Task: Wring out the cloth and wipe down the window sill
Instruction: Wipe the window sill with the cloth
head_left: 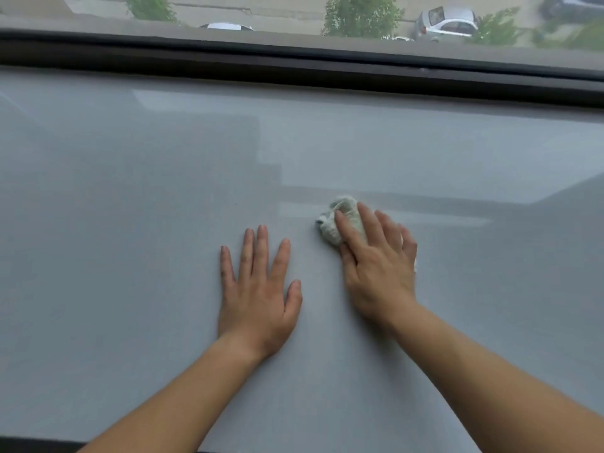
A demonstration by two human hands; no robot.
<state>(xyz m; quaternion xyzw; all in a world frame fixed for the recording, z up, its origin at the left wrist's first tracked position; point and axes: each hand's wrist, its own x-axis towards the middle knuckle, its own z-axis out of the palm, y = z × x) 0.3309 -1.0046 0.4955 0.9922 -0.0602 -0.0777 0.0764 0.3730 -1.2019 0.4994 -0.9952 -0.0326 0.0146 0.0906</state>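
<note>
A wide pale grey window sill [130, 223] fills most of the view. A small crumpled white cloth [336, 220] lies on it right of centre. My right hand [376, 266] presses down on the cloth with its fingers laid over it, so only the cloth's far left part shows. A darker damp streak runs across the sill just beyond the cloth, toward the right. My left hand [258, 289] rests flat on the sill a little to the left of the cloth, fingers spread, holding nothing.
The dark window frame [294, 70] borders the sill's far side, with glass above it. Through the glass I see a street below with parked cars [447, 24] and trees. The sill's near edge [32, 441] shows at the bottom left.
</note>
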